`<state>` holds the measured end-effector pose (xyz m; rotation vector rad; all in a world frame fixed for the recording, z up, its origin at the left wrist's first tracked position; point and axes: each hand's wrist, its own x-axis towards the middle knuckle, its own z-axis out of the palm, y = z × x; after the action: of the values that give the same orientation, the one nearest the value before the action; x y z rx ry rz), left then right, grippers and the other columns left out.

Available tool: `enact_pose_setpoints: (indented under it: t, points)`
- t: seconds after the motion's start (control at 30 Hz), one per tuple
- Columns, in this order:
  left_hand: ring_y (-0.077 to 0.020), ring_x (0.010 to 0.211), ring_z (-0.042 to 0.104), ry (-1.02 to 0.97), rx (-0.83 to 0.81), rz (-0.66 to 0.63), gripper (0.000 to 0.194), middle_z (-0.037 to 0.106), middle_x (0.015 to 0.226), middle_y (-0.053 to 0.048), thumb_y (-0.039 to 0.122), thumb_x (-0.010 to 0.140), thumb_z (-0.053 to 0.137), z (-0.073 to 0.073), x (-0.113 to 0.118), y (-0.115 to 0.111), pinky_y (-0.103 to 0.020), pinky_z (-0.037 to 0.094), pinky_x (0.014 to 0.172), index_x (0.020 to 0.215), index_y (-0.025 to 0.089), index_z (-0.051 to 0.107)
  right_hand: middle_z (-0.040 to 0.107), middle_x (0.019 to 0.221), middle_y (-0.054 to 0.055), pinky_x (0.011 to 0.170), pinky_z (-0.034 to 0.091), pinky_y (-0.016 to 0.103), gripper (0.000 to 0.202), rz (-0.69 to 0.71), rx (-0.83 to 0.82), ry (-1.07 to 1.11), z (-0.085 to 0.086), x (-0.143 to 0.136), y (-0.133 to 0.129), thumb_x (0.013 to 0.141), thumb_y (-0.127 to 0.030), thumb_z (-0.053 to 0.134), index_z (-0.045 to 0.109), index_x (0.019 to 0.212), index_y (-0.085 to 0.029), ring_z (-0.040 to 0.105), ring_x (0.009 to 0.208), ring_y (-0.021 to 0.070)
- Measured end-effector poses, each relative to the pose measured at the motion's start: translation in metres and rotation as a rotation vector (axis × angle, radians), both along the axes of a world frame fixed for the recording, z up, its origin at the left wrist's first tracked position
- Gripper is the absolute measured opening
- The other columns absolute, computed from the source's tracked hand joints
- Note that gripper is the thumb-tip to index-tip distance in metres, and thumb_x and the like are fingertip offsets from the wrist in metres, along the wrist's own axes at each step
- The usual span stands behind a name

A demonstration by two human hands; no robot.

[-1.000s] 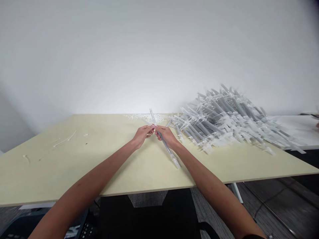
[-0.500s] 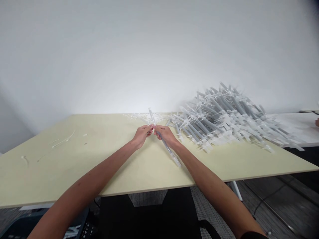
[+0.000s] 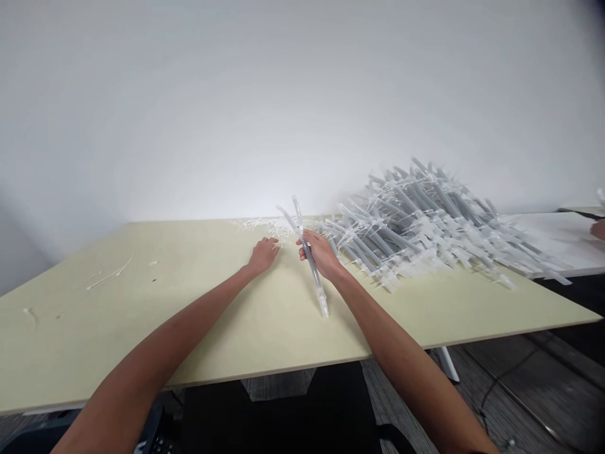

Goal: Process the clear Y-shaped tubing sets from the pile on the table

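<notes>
My right hand (image 3: 321,253) is closed around the middle of a grey tube (image 3: 313,271) with clear plastic ends, held at a slant above the table. A thin pale strip (image 3: 286,215) sticks out up and to the left from the tube's upper part. To the left, my left hand (image 3: 265,255) is off the tube with its fingers partly stretched, low over the table. It is nearest to a scatter of thin white cable ties (image 3: 269,224) along the table's back edge. I see nothing held in it.
A big heap of similar grey tubes (image 3: 416,214) with clear ends covers the table's right side. Loose white strips (image 3: 109,276) lie on the yellowish table (image 3: 212,353) at left. Another person's hand (image 3: 598,229) shows at the right edge, near a white table (image 3: 543,239).
My left hand has let go of the tube and moved a little left. My right hand still holds the tube, now turned more upright and shifted slightly right.
</notes>
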<state>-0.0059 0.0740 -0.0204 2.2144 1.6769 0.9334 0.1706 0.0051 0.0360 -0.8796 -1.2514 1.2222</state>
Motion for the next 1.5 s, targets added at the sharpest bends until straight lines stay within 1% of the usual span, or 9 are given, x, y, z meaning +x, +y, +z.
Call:
enact_pose_setpoints:
  t: [0.17,0.27,0.37,0.53,0.77,0.97,1.23,1.37,1.5]
  points:
    - [-0.0307,0.107,0.046,0.279,-0.031,0.089,0.035,0.052,0.113,-0.015,0.039,0.084,0.046,-0.002,0.02,0.017,-0.042,0.035,0.086,0.109,0.017,0.055,0.058,0.074,-0.002,0.044,0.048,0.023,0.079,-0.111,0.152,-0.093,0.001,-0.003,-0.008,0.07,-0.032,0.066,0.028,0.139,-0.026,0.054,0.048,0.0089]
    - [-0.0312,0.106,0.047,0.325,-0.057,0.145,0.026,0.055,0.109,-0.017,0.034,0.085,0.044,0.004,0.03,0.017,-0.043,0.034,0.086,0.098,0.014,0.056,0.057,0.066,-0.006,0.042,0.047,0.022,0.105,-0.137,0.166,-0.077,-0.001,-0.007,-0.011,0.065,-0.028,0.07,0.001,0.145,-0.023,0.054,0.047,0.0108]
    - [-0.0306,0.103,0.049,0.32,-0.056,0.157,0.022,0.057,0.103,-0.017,0.026,0.086,0.039,0.008,0.031,0.014,-0.043,0.033,0.086,0.093,0.014,0.055,0.057,0.061,-0.006,0.042,0.045,0.022,0.112,-0.106,0.103,-0.015,-0.002,-0.008,-0.01,0.062,-0.024,0.073,-0.004,0.144,-0.017,0.054,0.047,0.0115]
    - [-0.0267,0.091,0.054,0.233,-0.038,0.182,0.018,0.058,0.096,-0.014,0.025,0.083,0.039,0.01,0.019,-0.004,-0.038,0.036,0.078,0.085,0.015,0.053,0.055,0.059,-0.005,0.045,0.043,0.021,0.095,0.026,-0.028,0.052,0.001,-0.005,-0.009,0.061,-0.021,0.075,0.022,0.139,-0.012,0.052,0.048,0.0105]
    - [-0.0179,0.074,0.054,-0.478,-0.057,0.172,0.02,0.061,0.089,-0.007,0.032,0.081,0.037,0.023,-0.011,-0.043,-0.028,0.037,0.061,0.08,0.019,0.053,0.06,0.072,0.001,0.043,0.045,0.022,0.085,0.06,-0.097,0.176,0.0,-0.005,-0.007,0.062,-0.023,0.077,0.028,0.131,-0.013,0.055,0.054,0.0113]
    - [-0.0138,0.061,0.049,-0.793,-0.082,0.272,0.02,0.058,0.082,-0.006,0.032,0.077,0.039,0.029,-0.023,-0.052,-0.026,0.034,0.051,0.081,0.018,0.053,0.054,0.07,-0.001,0.053,0.05,0.017,0.032,0.377,-0.173,0.148,0.004,-0.008,-0.013,0.069,-0.021,0.071,0.061,0.098,-0.013,0.053,0.056,0.006]
    - [-0.0123,0.06,0.048,-0.962,-0.023,0.178,0.022,0.053,0.071,-0.002,0.035,0.078,0.043,0.027,-0.017,-0.056,-0.026,0.039,0.059,0.079,0.017,0.055,0.061,0.091,0.005,0.048,0.044,0.014,0.026,0.488,-0.225,0.192,0.008,-0.017,-0.024,0.07,-0.018,0.07,0.059,0.092,-0.017,0.055,0.065,0.0066]
    - [-0.013,0.063,0.05,-0.954,-0.008,0.049,0.029,0.051,0.067,-0.001,0.043,0.08,0.046,0.029,-0.009,-0.062,-0.027,0.04,0.063,0.083,0.016,0.058,0.063,0.082,0.004,0.046,0.04,0.016,0.024,0.498,-0.238,0.263,0.006,-0.019,-0.022,0.079,-0.032,0.062,0.052,0.098,-0.021,0.052,0.059,0.0077]
    - [-0.0128,0.064,0.051,-0.932,-0.024,-0.069,0.03,0.052,0.068,-0.001,0.043,0.079,0.049,0.031,-0.003,-0.066,-0.028,0.042,0.067,0.086,0.016,0.06,0.062,0.079,0.003,0.054,0.044,0.02,0.028,0.466,-0.241,0.266,0.004,-0.019,-0.02,0.079,-0.029,0.061,0.05,0.104,-0.024,0.057,0.065,0.011]
